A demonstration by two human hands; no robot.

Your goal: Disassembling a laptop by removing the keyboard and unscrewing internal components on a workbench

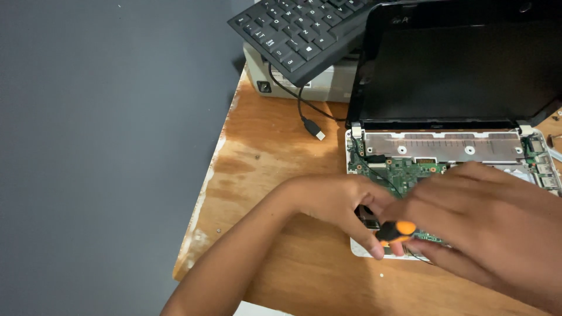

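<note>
Where the head view looks down on the wooden worktop (275,175), I see both hands gathered at the lower right of the frame over an opened small laptop (445,158). Its keyboard cover is off, so the green circuit board (404,169) and a silver metal plate (439,146) lie bare below the dark screen (456,70).

The right hand (486,228) has its grip closed around a screwdriver with an orange and black handle (397,230), the handle showing just left of the fingers. The tip is hidden under the hands, so I cannot tell what it meets. The left hand (339,202) lies on the near left corner of the laptop base, fingers curled down on its edge, touching and steadying it; it holds nothing I can make out.

I judge the step in hand to be working a screw near the front left of the board. The next move, as I read it, calls for a straight, firm press on the tool while the base is kept from sliding.

At the upper middle of the frame a black keyboard (298,32) leans on a grey box (316,82), its cable plug (316,130) lying loose on the wood, well apart from the hands.
</note>
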